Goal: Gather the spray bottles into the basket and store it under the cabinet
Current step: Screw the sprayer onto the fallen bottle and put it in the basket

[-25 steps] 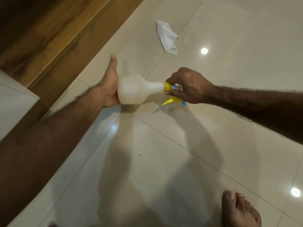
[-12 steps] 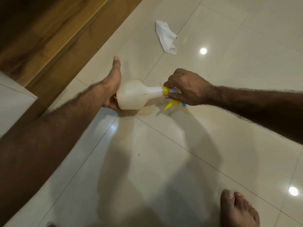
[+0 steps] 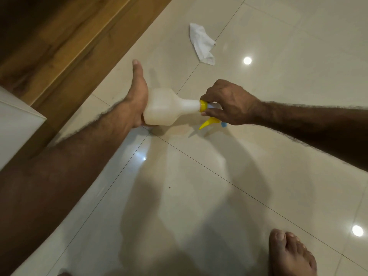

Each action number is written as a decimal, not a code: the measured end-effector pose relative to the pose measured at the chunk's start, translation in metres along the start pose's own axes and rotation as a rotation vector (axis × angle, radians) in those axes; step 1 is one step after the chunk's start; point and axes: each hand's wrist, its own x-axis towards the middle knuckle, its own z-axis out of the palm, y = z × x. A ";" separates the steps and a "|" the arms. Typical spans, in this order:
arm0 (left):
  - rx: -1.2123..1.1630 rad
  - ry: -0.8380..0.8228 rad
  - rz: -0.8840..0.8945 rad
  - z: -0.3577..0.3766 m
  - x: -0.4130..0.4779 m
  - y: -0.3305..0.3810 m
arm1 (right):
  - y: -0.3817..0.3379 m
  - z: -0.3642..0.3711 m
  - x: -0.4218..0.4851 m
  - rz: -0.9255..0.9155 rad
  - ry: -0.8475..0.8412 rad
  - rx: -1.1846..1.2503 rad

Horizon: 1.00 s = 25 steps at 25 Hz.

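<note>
A translucent white spray bottle [image 3: 165, 107] is held sideways above the tiled floor, its base to the left and its yellow collar and yellow trigger to the right. My left hand [image 3: 135, 102] cups the bottle's base, thumb pointing up. My right hand [image 3: 229, 102] grips the spray head at the yellow collar; the trigger and a blue nozzle tip stick out below my fingers. No basket is in view.
A crumpled white cloth [image 3: 202, 43] lies on the floor beyond the bottle. A wooden cabinet base [image 3: 65, 48] runs diagonally along the left. A white panel corner [image 3: 18, 124] sits at the left edge. My bare foot [image 3: 290, 253] is at the lower right.
The bottle and both hands have stayed almost in place, with small shifts: they dipped slightly half a second ago, and my left thumb has lifted a little.
</note>
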 end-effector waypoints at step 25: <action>0.134 0.009 -0.052 0.000 0.000 0.008 | 0.001 0.010 -0.001 -0.015 -0.014 0.005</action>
